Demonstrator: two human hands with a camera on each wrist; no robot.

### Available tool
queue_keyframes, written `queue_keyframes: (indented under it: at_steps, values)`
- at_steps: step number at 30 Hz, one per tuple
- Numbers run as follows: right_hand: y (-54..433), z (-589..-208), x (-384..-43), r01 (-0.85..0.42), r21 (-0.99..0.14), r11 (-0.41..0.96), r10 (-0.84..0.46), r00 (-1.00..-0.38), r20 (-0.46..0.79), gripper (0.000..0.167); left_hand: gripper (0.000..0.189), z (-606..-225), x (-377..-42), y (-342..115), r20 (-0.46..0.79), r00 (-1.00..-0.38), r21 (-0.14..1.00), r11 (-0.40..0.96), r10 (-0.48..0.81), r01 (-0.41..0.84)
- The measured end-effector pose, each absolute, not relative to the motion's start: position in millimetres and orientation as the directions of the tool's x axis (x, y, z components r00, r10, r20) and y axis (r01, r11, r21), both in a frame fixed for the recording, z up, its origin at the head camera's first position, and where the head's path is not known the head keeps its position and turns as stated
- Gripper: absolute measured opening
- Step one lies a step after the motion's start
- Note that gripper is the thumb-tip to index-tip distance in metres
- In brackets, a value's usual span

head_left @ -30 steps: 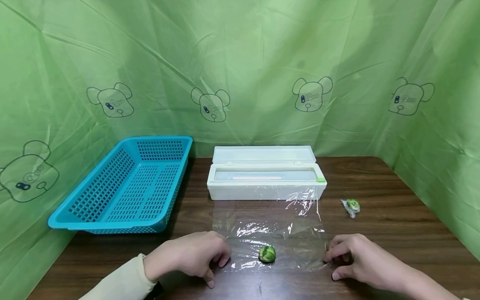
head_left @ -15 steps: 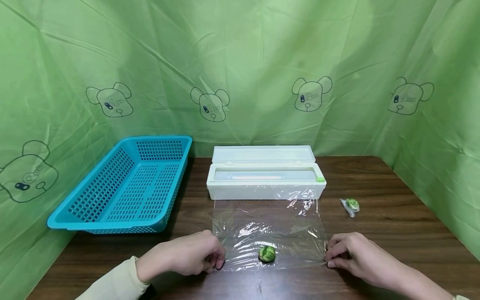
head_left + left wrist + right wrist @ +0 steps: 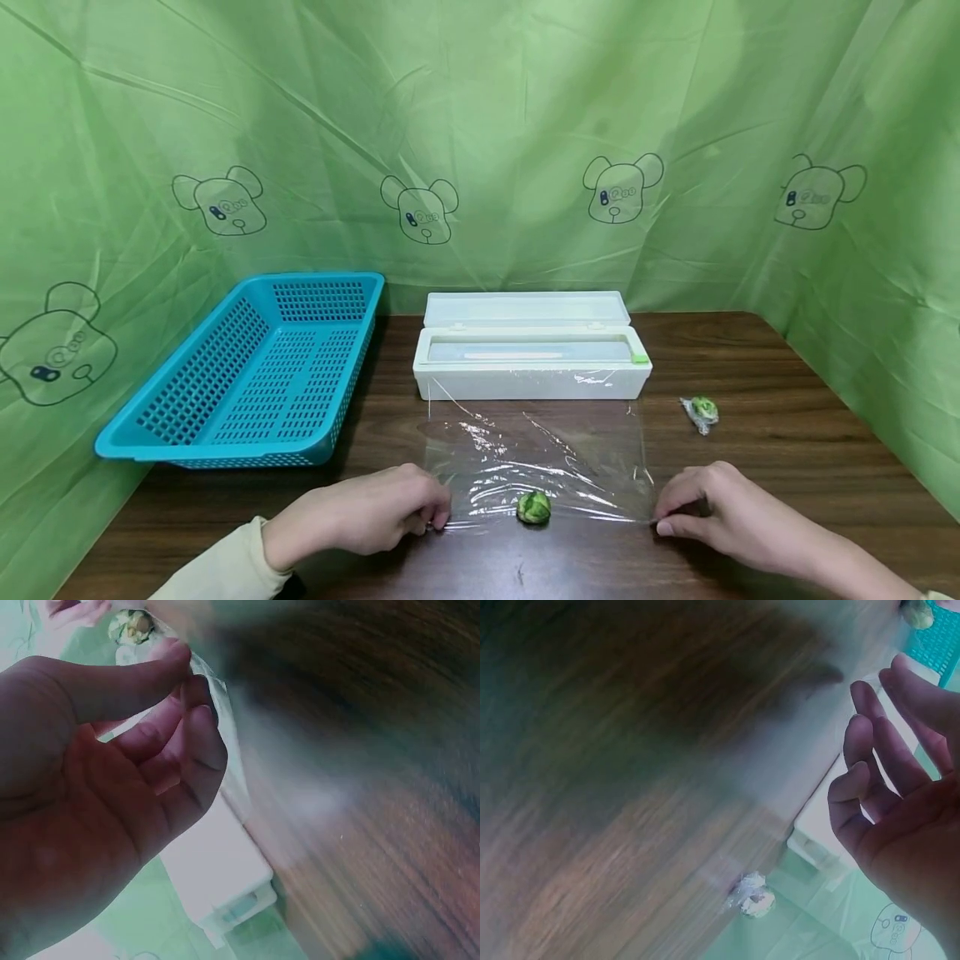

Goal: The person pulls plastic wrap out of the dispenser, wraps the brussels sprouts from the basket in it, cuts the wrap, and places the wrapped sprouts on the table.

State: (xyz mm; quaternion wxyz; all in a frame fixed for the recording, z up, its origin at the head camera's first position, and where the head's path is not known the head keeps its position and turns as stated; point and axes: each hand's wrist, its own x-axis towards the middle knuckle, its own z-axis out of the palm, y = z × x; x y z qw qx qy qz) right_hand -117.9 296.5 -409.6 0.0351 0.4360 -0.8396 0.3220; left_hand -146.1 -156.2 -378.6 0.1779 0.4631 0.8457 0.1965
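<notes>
Your sprout sits at the near margin of the clear film, between your hands and touching neither; whether it lies wholly on the film cannot be confirmed. Your left hand has its thumb and fingers brought together on the near left corner; your right hand pinches the near right corner between thumb and forefinger, the other fingers loosely bent. Principal risk, in my judgement: a sharp or uneven lift could roll the sprout off that margin towards you; diagonal creases suggest unequal tension, which could make the film fold and cling to itself; a hard pull could also drag the white box, over whose front the film appears to run, or tear the film off crooked. The worktop is dark wood-grain, with glare near the sprout; a wrapped ball lies at right, a blue basket stands at left; behind and to both sides hangs creased green sheeting, printed with outlined bear heads.
</notes>
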Motion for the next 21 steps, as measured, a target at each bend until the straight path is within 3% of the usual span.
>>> queue_keyframes:
  at_steps: [6,21]
  values:
    - [298.7,-406.0,-120.8,-0.72,-0.559,0.412,-0.694,-0.645,0.319,0.023,0.04,-373.5,-148.7,-162.8,-0.063,-0.495,0.509,0.454,0.867,0.731]
    - [299.2,-406.8,-135.8,-0.604,-0.651,0.459,-0.618,-0.744,0.254,0.017,0.035,-371.3,-162.1,-165.4,-0.025,-0.537,0.569,0.454,0.843,0.685]
